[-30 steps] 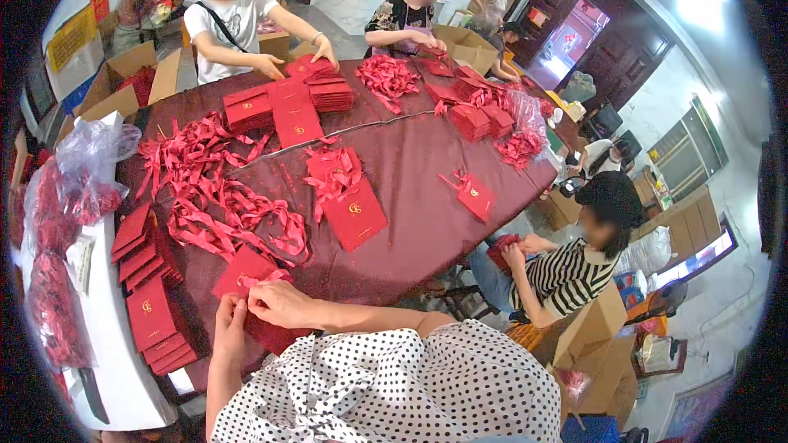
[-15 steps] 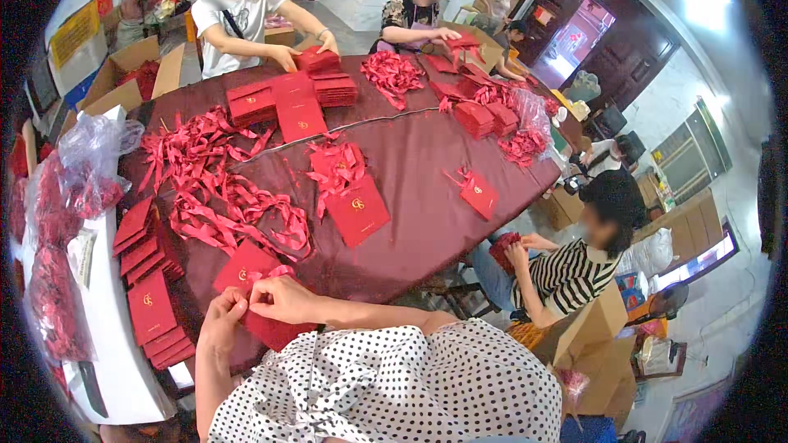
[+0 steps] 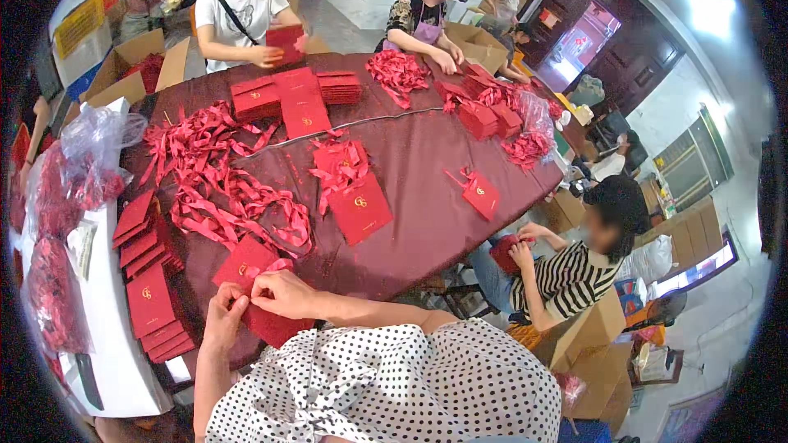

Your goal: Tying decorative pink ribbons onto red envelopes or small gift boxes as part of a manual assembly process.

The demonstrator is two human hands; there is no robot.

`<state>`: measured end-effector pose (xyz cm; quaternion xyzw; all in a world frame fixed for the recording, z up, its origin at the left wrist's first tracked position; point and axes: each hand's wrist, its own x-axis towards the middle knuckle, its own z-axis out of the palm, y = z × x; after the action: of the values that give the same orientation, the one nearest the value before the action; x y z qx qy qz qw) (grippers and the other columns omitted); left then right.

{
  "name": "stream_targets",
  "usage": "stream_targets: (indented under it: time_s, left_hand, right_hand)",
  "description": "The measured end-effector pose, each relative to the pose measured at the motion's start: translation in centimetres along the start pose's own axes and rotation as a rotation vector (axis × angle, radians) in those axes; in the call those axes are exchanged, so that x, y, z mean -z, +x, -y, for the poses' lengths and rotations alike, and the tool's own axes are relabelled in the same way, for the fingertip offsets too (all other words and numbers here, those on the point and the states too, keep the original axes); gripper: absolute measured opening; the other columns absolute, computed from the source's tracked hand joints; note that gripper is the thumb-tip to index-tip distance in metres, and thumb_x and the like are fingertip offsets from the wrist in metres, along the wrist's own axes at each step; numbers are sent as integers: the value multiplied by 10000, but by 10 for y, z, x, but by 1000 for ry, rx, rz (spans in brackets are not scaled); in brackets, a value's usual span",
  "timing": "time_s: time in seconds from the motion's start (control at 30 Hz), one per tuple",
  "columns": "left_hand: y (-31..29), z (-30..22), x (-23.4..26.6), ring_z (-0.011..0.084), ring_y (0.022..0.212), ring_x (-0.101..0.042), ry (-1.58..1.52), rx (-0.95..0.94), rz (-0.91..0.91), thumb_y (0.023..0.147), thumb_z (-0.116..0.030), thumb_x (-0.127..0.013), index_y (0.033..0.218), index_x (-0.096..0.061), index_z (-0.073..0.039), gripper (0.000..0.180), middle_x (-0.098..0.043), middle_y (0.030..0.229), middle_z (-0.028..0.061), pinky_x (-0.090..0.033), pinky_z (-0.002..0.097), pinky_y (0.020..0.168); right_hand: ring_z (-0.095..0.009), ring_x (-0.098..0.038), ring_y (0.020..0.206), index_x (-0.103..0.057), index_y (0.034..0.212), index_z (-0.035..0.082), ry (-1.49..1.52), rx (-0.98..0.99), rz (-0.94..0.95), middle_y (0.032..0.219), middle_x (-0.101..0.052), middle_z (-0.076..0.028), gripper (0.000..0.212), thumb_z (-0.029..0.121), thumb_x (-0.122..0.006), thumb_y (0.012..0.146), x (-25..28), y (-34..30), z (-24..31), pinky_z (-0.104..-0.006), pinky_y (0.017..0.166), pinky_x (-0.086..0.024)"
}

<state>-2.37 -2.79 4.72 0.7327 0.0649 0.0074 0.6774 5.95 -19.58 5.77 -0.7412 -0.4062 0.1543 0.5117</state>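
Note:
Over a red card envelope with a gold emblem, at the near edge of the table, both my hands are closed and close together. My left hand pinches with thumb and forefinger at the envelope's left side, by the ribbon. From above the knuckles of my right hand a strip of red ribbon sticks out; its fingers are pressed together on the ribbon, and the exact grip is partly hidden. To the left lie stacked red envelopes. Beyond my hands is a tangled heap of red ribbons.
The dark red tablecloth bears an envelope topped with ribbons, a small ribboned envelope and far envelope stacks. Plastic bags of red material lie left. Several co-workers surround the table; one sits close on the right.
My hands have barely moved at the ribbon. Across the table, a person now holds up a red envelope. The apron-wearing person's hands have come down, and the seated person's hands have shifted.

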Motion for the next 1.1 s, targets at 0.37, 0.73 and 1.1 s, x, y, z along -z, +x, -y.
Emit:
stream_targets:
  time_s: [0.37,0.73,1.1]
  left_hand:
    - [-10,-18,2,210,762,-487,379,-224,-39,790,4,-532,816,-477,13,61,-489,825,123,-403,285,699]
    - [5,6,-2,61,852,-464,-196,101,48,913,-206,-497,938,-555,-13,202,-541,903,-32,-396,221,760]
    - [4,25,8,29,725,-445,-497,211,56,910,-182,-523,871,-546,-59,132,-513,801,-54,-381,175,668]
  right_hand:
    - [-292,-575,672,-562,757,-4,-164,138,-44,723,-566,-140,112,103,-591,743,-14,1,21,-366,595,-453]
    - [-93,-580,650,-632,802,14,-31,-62,-18,715,-624,-54,93,103,-640,775,1,4,-4,-241,592,-464]
    - [-26,-514,577,-611,794,6,-43,-82,-49,676,-605,-6,79,73,-649,781,-13,6,-17,-192,516,-423]
